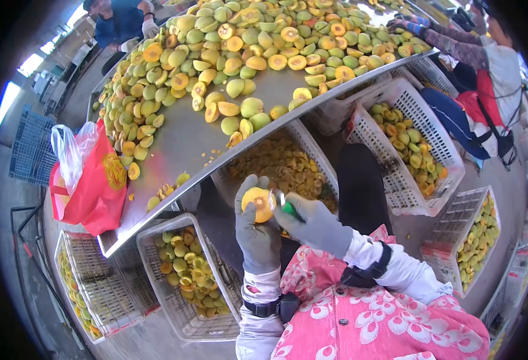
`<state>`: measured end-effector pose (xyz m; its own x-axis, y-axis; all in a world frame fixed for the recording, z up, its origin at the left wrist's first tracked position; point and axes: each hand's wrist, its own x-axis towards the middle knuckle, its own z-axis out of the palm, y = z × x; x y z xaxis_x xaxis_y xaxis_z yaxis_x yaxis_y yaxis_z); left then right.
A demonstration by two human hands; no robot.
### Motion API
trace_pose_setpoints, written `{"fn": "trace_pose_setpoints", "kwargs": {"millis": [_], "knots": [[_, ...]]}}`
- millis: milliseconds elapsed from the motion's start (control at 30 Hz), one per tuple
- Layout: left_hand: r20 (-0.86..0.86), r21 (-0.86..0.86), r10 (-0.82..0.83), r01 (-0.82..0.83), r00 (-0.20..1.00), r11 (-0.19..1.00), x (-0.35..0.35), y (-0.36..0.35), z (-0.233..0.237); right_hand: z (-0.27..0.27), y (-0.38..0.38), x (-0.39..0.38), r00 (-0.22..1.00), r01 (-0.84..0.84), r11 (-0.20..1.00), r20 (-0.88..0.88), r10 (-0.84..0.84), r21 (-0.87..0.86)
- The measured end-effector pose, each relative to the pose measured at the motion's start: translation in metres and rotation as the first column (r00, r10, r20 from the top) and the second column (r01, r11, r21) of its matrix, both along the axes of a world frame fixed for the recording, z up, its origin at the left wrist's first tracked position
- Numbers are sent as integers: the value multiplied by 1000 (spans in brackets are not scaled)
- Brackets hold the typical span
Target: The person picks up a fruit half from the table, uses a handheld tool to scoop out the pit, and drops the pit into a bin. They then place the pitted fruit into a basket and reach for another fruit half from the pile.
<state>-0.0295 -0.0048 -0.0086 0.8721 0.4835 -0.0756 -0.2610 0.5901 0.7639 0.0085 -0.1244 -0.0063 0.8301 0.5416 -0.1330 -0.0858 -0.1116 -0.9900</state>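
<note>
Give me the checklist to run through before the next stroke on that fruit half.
1. Orange-yellow halved fruit gripped in the left hand, cut face up: ok.
2. Green-handled tool gripped in the right hand: ok.
3. Tool's metal tip at the fruit's edge: ok; actual contact: cannot tell.
4. Stone still in the fruit: cannot tell.
5. White slatted plastic crate of orange pieces lies below the hands: ok.
</note>
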Motion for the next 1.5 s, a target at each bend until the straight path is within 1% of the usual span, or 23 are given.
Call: {"fn": "trace_pose_setpoints", "kwargs": {"millis": [33,167,267,333,500,600,667,700,733,767,833,867,900,967,1000,1067,1100,1133,1167,1233,1400,1433,1500], "knots": [[2,4,4,-4,1000,1000,-1,0,6,2,-3,-3,911,-12,965,395,118,-262],[-7,19,-63,63,998,998,-2,-2,19,7,1,-13,901,43,969,429,68,-242],[-76,-39,-19,16,997,999,-4,-6,22,12,1,-16,911,14,965,400,95,-261],[-54,132,52,-44,997,990,-3,-11,23,13,4,-18,920,13,962,380,95,-273],[-13,259,150,-142,989,956,-2,-18,29,17,9,-22,940,27,967,337,62,-253],[-28,345,174,-154,984,926,-5,-14,24,13,8,-21,938,-54,967,321,135,-249],[-29,400,165,-140,986,906,-6,-12,22,12,9,-24,986,-164,985,18,165,-60],[-24,404,155,-133,988,905,-6,-12,23,26,8,-18,986,-163,985,16,165,-60],[-20,409,147,-126,989,904,-6,-11,23,44,4,-8,909,-286,957,-328,258,-41],[-23,410,150,-128,988,903,-7,-8,21,54,1,-3,710,-394,919,-628,319,20],[-102,537,109,-37,989,842,-7,1,14,49,1,-3,657,-378,922,-677,332,85],[-116,539,98,-20,988,842,-8,3,12,45,0,-4,602,-354,924,-722,342,143],[-118,540,98,-19,988,841,-8,4,12,42,-2,-2,600,-353,924,-723,343,145],[-130,653,82,23,988,757,-9,7,12,34,-8,3,333,-335,839,-779,532,429],[-134,654,82,26,988,756,-9,9,8,31,-11,8,330,-334,838,-779,533,432],[36,662,-28,-3,999,750,-5,14,1,26,-13,17,78,-343,722,-748,659,601],[35,664,-30,-1,999,748,-5,15,3,20,-13,18,79,-342,721,-746,661,603],[-22,478,-130,124,991,869,-4,15,6,12,-12,20,75,-315,694,-712,698,648],[-55,262,-238,244,970,934,-4,15,8,9,-11,21,72,-288,664,-675,734,691],[-88,240,-263,276,961,931,-3,19,0,8,-12,18,56,-263,665,-677,734,699],[-54,439,-297,290,953,850,-2,22,-11,-12,-11,12,-59,-109,515,-523,850,850],[-54,441,-295,287,954,850,-1,22,-13,-13,-10,11,-61,-111,514,-522,851,851],[6,328,-262,245,965,912,2,18,-17,-12,-10,12,61,-176,605,-605,794,777]]}}
